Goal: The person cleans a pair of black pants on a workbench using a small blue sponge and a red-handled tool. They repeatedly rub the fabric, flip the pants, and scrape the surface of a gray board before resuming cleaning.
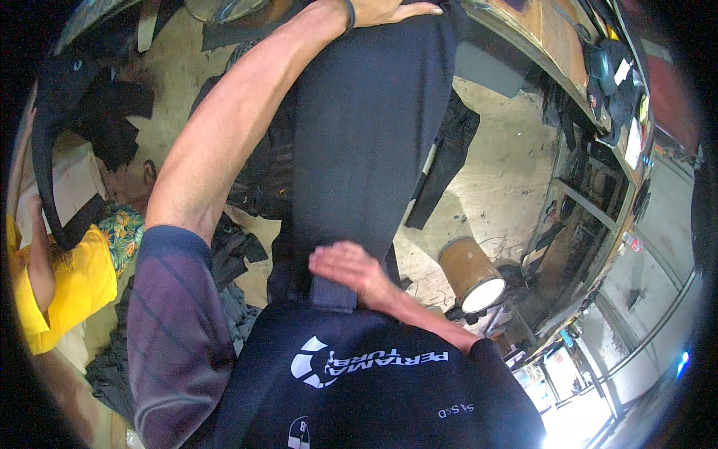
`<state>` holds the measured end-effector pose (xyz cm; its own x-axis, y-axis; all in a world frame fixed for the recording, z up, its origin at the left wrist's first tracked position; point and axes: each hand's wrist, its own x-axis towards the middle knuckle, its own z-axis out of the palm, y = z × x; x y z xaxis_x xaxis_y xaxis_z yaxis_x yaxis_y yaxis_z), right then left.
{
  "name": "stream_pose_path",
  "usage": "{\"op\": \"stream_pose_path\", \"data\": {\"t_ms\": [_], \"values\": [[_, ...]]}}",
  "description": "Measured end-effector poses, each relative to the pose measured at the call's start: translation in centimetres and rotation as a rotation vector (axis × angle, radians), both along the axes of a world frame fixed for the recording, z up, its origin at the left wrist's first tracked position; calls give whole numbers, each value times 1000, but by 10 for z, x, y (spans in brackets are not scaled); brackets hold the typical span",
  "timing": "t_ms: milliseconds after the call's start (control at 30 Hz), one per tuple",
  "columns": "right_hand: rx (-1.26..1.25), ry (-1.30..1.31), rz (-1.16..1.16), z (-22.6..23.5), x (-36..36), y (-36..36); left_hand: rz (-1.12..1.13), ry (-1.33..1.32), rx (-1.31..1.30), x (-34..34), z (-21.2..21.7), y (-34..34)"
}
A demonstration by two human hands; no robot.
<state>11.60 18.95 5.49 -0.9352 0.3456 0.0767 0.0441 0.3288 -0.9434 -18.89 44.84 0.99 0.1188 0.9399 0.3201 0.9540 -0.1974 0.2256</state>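
Note:
A long piece of black cloth (pixel 366 135) stretches from my waist to the top of the view; its exact kind cannot be made out. My left hand (pixel 389 10) rests at its far end, with the thumb side stretched out and the rest cut off by the picture's edge. Close to my body, my right hand (pixel 348 268) lies across the near end of the cloth, its fingers extended and slightly blurred. Just below that hand sits a small dark folded piece of fabric (pixel 333 295), partly covered by it.
Another person in a yellow top (pixel 75 277) is at the left, near hanging dark cloth (pixel 56 172). Dark garments (pixel 235 247) lie heaped beside my left arm. A brown cylinder (pixel 470 271) with a bright end stands right of me, near a metal frame (pixel 587 202).

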Motion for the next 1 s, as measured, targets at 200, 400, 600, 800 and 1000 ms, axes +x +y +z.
{"op": "stream_pose_path", "data": {"t_ms": [200,400,600,800,1000], "values": [[111,-87,20,-6,11,13,72,7,-29,6,8,-1],[-154,-62,67,4,25,-14,122,39,-103,7,7,-4],[24,-132,-116,3,36,-7,114,17,-70,8,7,-6],[-184,-198,302,16,16,-2,113,-14,-79,3,11,-4],[11,-168,7,2,-11,-18,110,-1,-134,2,12,-6]]}}
